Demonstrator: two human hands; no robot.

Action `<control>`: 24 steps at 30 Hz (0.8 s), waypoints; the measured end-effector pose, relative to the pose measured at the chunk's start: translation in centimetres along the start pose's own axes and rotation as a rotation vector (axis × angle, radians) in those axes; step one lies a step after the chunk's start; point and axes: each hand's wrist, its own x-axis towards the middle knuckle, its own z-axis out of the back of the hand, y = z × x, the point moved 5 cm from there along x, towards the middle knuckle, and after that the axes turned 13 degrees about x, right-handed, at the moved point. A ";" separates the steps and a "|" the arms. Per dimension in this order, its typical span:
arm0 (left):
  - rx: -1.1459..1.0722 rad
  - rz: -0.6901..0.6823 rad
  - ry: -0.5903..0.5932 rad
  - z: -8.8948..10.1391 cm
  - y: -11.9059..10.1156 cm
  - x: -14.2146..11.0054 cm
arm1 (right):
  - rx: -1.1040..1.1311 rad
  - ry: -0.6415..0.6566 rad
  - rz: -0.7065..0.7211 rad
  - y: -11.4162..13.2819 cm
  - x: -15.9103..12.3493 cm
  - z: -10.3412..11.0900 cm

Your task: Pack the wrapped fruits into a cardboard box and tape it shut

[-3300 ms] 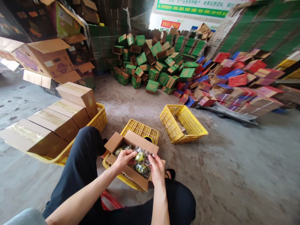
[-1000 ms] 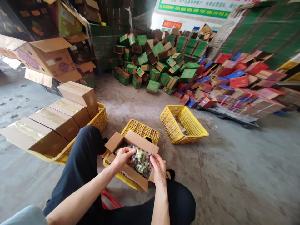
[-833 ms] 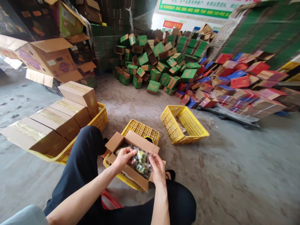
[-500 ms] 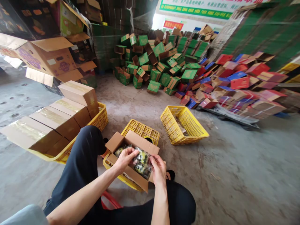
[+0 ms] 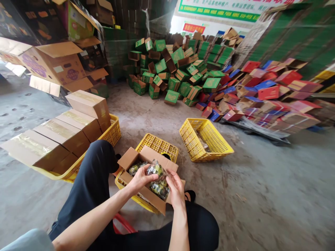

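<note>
Between my hands, over an open cardboard box (image 5: 151,198), is a clear plastic bag with a green and dark fruit-like item (image 5: 156,168) in it. My left hand (image 5: 142,179) grips its left side, thumb across the front. On its right, my right hand (image 5: 176,183) pinches the clear plastic with thumb and fingers. More wrapped green and dark items (image 5: 160,190) lie in the box below, and others (image 5: 134,168) show at its left end. The box rests on an upturned yellow crate (image 5: 154,143) between my legs. Its exact contents are partly hidden by my hands.
At left, a yellow crate (image 5: 116,130) holds several taped cartons (image 5: 61,131). A tilted yellow basket (image 5: 217,141) stands on the floor at right. Behind are heaps of green boxes (image 5: 171,97) and red and blue boxes (image 5: 268,92). Large cartons (image 5: 57,64) are stacked at far left.
The held bag has turned and tilted upward between my hands. My left thumb has shifted down across its front. The box and crates stay in place.
</note>
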 end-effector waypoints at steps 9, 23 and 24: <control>0.474 -0.156 -0.078 0.4 0.9 0.4 | -0.051 0.045 0.005 -0.3 0.4 -0.5; 0.188 -0.101 0.082 -0.4 0.0 -0.3 | 0.134 -0.150 -0.016 -0.4 0.3 0.6; 0.175 -0.083 0.088 -0.5 -0.1 -0.3 | 0.140 -0.132 -0.030 -0.4 0.3 0.5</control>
